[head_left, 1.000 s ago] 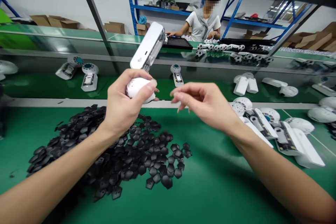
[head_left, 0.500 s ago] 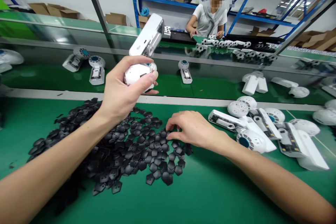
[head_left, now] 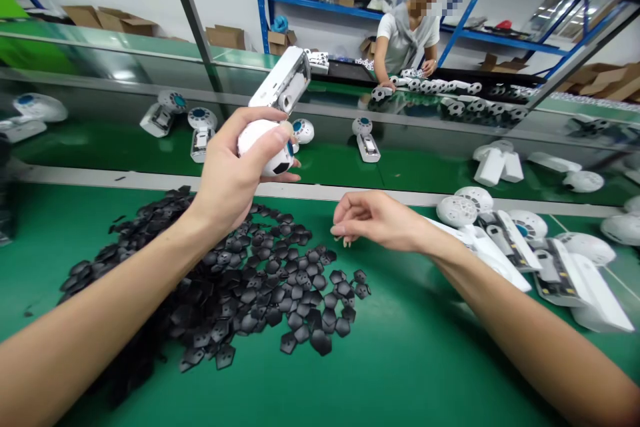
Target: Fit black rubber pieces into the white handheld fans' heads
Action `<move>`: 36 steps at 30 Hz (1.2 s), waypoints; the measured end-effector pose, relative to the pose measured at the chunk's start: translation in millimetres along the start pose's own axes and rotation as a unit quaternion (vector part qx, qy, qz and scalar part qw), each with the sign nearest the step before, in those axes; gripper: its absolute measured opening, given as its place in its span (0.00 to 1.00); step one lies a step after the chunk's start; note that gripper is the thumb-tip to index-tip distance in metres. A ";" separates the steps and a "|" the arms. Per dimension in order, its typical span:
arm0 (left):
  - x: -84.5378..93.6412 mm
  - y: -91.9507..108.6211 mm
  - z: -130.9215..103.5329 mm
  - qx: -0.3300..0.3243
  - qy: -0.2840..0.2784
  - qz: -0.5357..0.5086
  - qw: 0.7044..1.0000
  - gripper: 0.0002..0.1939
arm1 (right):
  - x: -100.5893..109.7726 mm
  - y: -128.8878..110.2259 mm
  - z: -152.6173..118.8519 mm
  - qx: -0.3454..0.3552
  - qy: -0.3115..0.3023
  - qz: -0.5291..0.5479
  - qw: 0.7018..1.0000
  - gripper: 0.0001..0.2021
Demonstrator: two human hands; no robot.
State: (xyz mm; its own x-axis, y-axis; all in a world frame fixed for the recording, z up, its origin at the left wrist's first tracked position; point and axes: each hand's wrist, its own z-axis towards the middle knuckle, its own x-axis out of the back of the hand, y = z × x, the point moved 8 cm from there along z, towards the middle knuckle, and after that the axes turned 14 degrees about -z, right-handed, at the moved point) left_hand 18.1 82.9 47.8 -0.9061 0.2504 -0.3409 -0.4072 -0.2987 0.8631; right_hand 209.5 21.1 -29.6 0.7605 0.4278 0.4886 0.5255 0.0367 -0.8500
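Note:
A white device (head_left: 284, 80) with a rounded head and a long, open-backed body is raised in my left hand (head_left: 240, 160), the fingers wrapped round its head. One black patch shows on the underside of that head. My right hand (head_left: 373, 219) hovers over the green table, just beyond the right part of a pile of black pentagonal pieces (head_left: 250, 280). Its fingers are curled and pressed together; whatever they may hold is hidden.
Several white devices (head_left: 550, 267) lie heaped at the right of the table (head_left: 400, 360). Beyond the pale edge strip, a green belt (head_left: 330, 163) carries more devices. A person (head_left: 407, 40) sits behind the glass, near ball-patterned parts.
My right hand has lifted off the black pieces and moved slightly right and away. The device in my left hand has turned, showing a black patch. Belt devices have shifted right.

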 end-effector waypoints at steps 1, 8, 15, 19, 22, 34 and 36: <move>-0.4 0.9 0.6 -0.010 -0.007 0.003 1.000 0.19 | 3.6 1.3 0.8 -0.006 0.005 0.042 0.999 0.16; -2.8 -7.6 2.5 0.027 -0.048 -0.073 0.996 0.34 | 20.4 -10.9 -0.9 0.017 0.076 0.118 0.990 0.21; -7.8 -7.4 -3.8 0.130 0.002 -0.078 0.988 0.26 | 28.8 -31.7 -9.9 0.080 0.123 0.123 0.981 0.17; -8.9 -10.5 -7.2 0.145 0.018 -0.061 0.987 0.32 | 29.3 -38.0 -12.1 0.113 0.130 0.109 0.979 0.15; -12.1 -16.6 -12.2 0.152 -0.001 -0.047 0.987 0.38 | 28.3 -38.4 -12.2 0.117 0.130 0.111 0.978 0.18; -19.9 -30.9 -28.5 0.096 -0.052 -0.008 0.994 0.32 | 23.4 -52.1 -22.4 0.129 0.146 0.140 0.971 0.13; -22.3 -28.0 -30.9 0.063 -0.073 0.013 0.995 0.33 | 19.6 -48.7 -20.8 0.099 0.128 0.205 0.965 0.18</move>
State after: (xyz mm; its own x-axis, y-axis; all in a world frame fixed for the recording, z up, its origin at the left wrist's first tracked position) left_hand 46.2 57.2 19.7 -0.8867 0.3772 -0.2674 -0.3572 -0.1916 0.9142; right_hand 206.7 9.0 25.5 0.9718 0.2063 0.1144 0.0967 0.0943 -0.9908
